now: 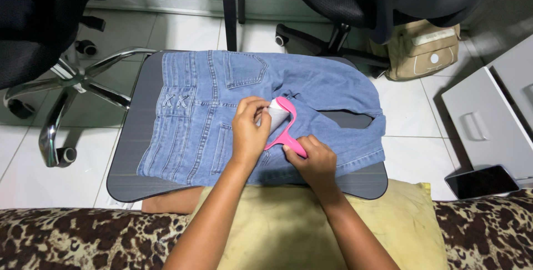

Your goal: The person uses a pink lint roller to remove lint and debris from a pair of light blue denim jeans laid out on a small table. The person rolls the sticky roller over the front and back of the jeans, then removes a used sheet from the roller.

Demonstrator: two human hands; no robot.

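Observation:
A pair of light blue jeans (pixel 211 109) lies spread on a small dark lap table (pixel 127 159). On the denim rests a pink lint roller (pixel 284 128) with a white roll (pixel 276 116) at its head. My left hand (pixel 249 131) pinches the white roll with its fingertips. My right hand (pixel 311 159) grips the pink handle at its lower end. Both hands sit over the middle of the jeans.
A yellow pillow (pixel 288 225) lies under my arms on a leopard-print cover (pixel 66 236). Two black office chairs (pixel 39 31) (pixel 366 3) stand on the white tile floor. A beige bag (pixel 422 48), a white drawer unit (pixel 488 120) and a dark phone (pixel 482 181) are at right.

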